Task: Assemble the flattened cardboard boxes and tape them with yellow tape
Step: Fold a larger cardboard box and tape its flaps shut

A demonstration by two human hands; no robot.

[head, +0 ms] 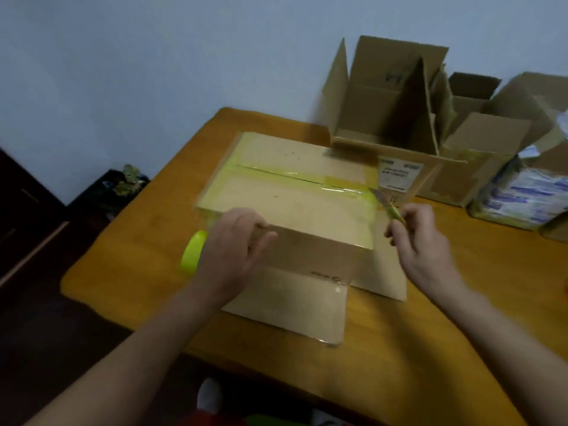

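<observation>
A closed cardboard box (pixel 295 207) stands mid-table, its top seam covered by a strip of yellow tape (pixel 295 176) running left to right. My left hand (pixel 236 250) grips the box's near left top edge, fingers curled over it. My right hand (pixel 421 238) holds a small knife (pixel 385 202) with a yellow-green handle at the box's right end, the blade pointing at the tape's end. The yellow tape roll (pixel 193 252) lies on the table just left of my left hand. Loose bottom flaps (pixel 295 305) spread flat on the table under the box toward me.
An open assembled box (pixel 387 118) with raised flaps stands behind on the wooden table (pixel 461 302); more open boxes (pixel 479 142) and a plastic-wrapped package (pixel 522 195) sit at the right. A dark cabinet (pixel 30 210) and a small plant (pixel 129 179) are left of the table.
</observation>
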